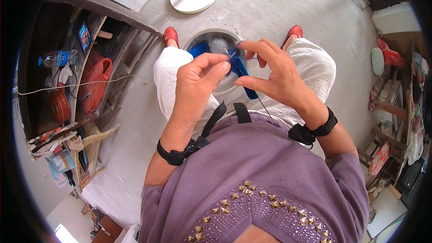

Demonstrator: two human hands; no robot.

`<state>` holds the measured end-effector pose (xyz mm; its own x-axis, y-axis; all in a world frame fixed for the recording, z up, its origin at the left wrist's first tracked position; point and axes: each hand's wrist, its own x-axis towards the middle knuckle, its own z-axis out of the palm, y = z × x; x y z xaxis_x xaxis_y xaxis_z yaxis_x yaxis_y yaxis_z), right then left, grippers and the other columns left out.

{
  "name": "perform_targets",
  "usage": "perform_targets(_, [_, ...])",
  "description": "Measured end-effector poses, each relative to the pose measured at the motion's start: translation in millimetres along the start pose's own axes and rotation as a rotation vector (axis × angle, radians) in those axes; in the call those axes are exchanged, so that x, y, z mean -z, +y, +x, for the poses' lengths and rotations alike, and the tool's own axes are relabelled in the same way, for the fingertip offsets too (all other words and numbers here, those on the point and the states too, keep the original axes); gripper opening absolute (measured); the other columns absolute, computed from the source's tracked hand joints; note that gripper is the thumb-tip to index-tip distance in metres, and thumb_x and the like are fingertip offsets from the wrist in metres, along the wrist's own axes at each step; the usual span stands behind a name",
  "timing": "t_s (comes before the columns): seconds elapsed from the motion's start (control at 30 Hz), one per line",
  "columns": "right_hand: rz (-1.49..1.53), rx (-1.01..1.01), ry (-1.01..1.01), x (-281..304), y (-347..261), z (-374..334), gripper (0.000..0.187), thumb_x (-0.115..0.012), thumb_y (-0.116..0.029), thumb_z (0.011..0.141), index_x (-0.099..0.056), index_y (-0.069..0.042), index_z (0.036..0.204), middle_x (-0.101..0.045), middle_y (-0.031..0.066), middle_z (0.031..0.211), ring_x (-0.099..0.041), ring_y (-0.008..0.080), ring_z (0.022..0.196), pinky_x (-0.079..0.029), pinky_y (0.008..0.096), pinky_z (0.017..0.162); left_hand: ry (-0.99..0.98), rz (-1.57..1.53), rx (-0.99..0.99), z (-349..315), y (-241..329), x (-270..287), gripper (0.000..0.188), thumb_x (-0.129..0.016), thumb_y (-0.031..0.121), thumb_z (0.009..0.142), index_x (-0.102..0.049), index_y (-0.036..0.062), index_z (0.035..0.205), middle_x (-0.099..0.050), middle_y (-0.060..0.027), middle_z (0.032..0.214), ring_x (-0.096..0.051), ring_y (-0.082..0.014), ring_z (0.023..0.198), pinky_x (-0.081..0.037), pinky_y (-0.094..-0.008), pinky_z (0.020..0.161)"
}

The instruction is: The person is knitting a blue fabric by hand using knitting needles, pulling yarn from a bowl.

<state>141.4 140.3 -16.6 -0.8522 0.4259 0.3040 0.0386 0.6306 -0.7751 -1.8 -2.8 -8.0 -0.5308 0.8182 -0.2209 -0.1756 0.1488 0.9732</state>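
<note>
Blue knitted strip (240, 68) pinched by left hand (196, 81) and right hand (274, 74); yarn tension best kept even, needle (265, 107) tips held close.

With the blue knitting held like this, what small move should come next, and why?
Probably the right hand slides its needle tip into the next stitch: both hands pinch the blue knitting at the needle tips, the left hand steadying it, the yarn running from the basin.
</note>
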Motion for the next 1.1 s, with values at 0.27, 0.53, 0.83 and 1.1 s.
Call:
perform_targets(0.27, [0.165, -0.162, -0.054, -20, 0, -22, 0.042, -0.071, -0.002, 0.084, -0.059, -0.002, 0.124, -0.058, 0.0030, 0.072, -0.048, 0.0090, 0.059, -0.043, 0.0233, 0.056, 0.024, -0.071, 0.010, 2, 1, 4, 0.017, -0.068, 0.012, 0.090, -0.069, 0.0005, 0.103, -0.055, 0.0061, 0.071, -0.043, -0.0007, 0.062, -0.033, -0.0171, 0.055])
perform_targets(0.53, [0.287, -0.217, -0.106, 0, -16, -21, 0.034, -0.061, 0.000, 0.085, -0.063, -0.004, 0.118, -0.056, 0.0103, 0.065, -0.054, 0.0182, 0.053, -0.042, 0.0306, 0.052, 0.055, -0.113, -0.056, 0, 9, 6, 0.021, -0.069, 0.012, 0.089, -0.068, 0.0023, 0.108, -0.063, 0.0034, 0.081, -0.047, -0.0010, 0.063, -0.035, -0.0164, 0.055])
perform_targets(0.83, [0.150, -0.081, -0.231, 54, -56, 15, 0.030, -0.057, -0.006, 0.091, -0.064, -0.004, 0.121, -0.055, 0.0011, 0.062, -0.048, 0.0050, 0.054, -0.038, 0.0233, 0.049, 0.047, 0.151, -0.319, -5, 59, 17, 0.017, -0.068, 0.011, 0.089, -0.072, 0.0024, 0.104, -0.065, 0.0030, 0.077, -0.052, -0.0003, 0.065, -0.040, -0.0161, 0.057])
perform_targets(1.1, [0.037, 0.075, -0.233, 63, -85, 21, 0.029, -0.056, -0.006, 0.093, -0.065, -0.003, 0.120, -0.055, -0.0011, 0.063, -0.045, 0.0029, 0.056, -0.035, 0.0218, 0.050, 0.061, 0.386, -0.646, -26, 90, 33, 0.013, -0.066, 0.009, 0.091, -0.071, 0.0008, 0.100, -0.064, 0.0020, 0.079, -0.054, -0.0026, 0.071, -0.042, -0.0177, 0.063])
